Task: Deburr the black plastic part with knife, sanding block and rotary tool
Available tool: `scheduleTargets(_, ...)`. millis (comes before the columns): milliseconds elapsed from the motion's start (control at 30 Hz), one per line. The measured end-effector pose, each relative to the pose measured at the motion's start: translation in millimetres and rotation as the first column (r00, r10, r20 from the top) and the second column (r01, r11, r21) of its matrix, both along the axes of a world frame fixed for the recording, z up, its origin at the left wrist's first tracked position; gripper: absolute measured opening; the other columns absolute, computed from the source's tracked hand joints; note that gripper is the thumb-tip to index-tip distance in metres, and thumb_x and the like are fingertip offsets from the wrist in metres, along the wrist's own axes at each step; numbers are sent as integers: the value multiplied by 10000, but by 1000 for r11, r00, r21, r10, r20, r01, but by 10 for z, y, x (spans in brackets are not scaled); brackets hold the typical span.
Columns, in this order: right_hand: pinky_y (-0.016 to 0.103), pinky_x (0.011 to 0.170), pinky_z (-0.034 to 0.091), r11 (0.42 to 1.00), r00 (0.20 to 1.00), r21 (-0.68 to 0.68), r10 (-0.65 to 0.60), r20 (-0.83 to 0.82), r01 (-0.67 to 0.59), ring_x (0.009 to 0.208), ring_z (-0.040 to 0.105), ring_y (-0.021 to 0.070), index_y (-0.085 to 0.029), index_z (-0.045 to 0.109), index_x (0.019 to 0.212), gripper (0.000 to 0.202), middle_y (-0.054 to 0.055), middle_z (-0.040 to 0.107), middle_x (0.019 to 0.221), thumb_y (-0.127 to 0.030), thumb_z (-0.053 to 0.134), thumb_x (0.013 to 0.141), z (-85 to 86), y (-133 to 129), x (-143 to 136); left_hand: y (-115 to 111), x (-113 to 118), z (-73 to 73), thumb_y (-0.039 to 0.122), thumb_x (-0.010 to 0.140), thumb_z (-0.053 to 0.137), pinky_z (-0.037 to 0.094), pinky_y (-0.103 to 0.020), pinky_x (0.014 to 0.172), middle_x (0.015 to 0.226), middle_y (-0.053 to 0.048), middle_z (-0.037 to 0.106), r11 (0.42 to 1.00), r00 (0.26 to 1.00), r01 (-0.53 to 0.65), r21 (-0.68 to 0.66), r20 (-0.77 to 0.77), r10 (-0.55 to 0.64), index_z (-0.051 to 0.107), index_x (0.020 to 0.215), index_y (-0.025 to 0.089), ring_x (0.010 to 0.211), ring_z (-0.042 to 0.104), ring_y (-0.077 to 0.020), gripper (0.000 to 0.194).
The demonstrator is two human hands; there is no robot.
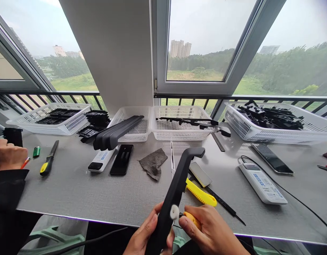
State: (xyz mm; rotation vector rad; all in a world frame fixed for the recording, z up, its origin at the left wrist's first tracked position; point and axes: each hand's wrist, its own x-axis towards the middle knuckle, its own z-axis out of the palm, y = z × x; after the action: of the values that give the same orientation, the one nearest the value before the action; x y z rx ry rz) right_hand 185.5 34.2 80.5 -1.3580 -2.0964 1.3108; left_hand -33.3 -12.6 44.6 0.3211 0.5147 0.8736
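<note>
A long black plastic trim piece (175, 184) with a bent upper end slants up over the table's front edge. My left hand (147, 230) is wrapped round its lower part. In my right hand (208, 226) is a yellow-orange rotary polishing tool (192, 220), its body mostly covered by my fingers. The tool's small round white felt wheel (174, 211) lies against the side of the trim piece, or just in front of it; I cannot tell which. Just beyond are a yellow utility knife (202, 193), a thin black rod-like tool (224, 202) and a grey-brown cloth (154, 163).
White baskets (179, 136) line the window side, several holding black parts. More black trim pieces (118, 132) rest across one basket. Phones (122, 159) and white power banks (263, 182) with a cable lie about. At left are a yellow-black knife (48, 163) and another person's hand (9, 156).
</note>
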Motion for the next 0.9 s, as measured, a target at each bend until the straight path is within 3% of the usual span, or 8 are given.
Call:
scheduleTargets(100, 310, 572, 223, 999, 999, 9, -47, 11, 47, 576, 332, 128, -242, 390, 682, 786, -39, 378, 630, -963, 283, 974, -17, 28, 32, 10, -2, 22, 583, 1006, 753, 329, -175, 534, 810, -14, 735, 1000, 999, 17, 19, 35, -17, 802, 1355, 375, 549, 555, -54, 410)
scheduleTargets(267, 304, 597, 266, 986, 991, 94, -135, -5, 135, 591, 363, 135, -243, 373, 684, 749, -37, 399, 634, -908, 280, 1016, -62, 34, 46, 31, -1, 71, 584, 984, 784, 351, -176, 573, 768, 8, 671, 998, 995, 57, 33, 79, -60, 830, 1330, 393, 543, 483, -41, 398)
scheduleTargets(467, 308, 589, 260, 996, 998, 53, -71, -1, 70, 574, 380, 135, -244, 387, 689, 749, -40, 386, 627, -921, 302, 996, -72, -4, 10, 35, -1, 86, 540, 988, 800, 352, -162, 562, 762, 24, 632, 997, 989, 82, -1, 125, -81, 855, 1284, 398, 525, 453, -29, 332)
scheduleTargets(600, 307, 611, 269, 987, 990, 71, -142, 6, 142, 605, 394, 141, -240, 400, 691, 757, -29, 410, 643, -916, 273, 1006, -60, 11, -2, 32, 0, 81, 542, 980, 810, 354, -160, 547, 761, 23, 628, 996, 987, 86, -20, 134, -83, 859, 1284, 382, 522, 472, -30, 347)
scheduleTargets(733, 308, 582, 233, 1000, 1000, 13, -24, -16, 24, 565, 352, 123, -239, 397, 685, 777, -43, 373, 618, -954, 302, 972, -49, 5, -29, 32, 0, 79, 546, 960, 831, 359, -141, 552, 746, 26, 630, 995, 986, 90, -52, 146, -81, 866, 1263, 395, 531, 488, -26, 340)
scheduleTargets(900, 307, 569, 221, 999, 999, 7, -38, -38, 38, 555, 321, 113, -238, 381, 677, 788, -51, 338, 613, -960, 283, 976, -73, -25, -42, 30, 3, 72, 531, 980, 811, 366, -136, 548, 762, 23, 644, 996, 984, 77, -49, 163, -68, 863, 1265, 383, 529, 486, -27, 326)
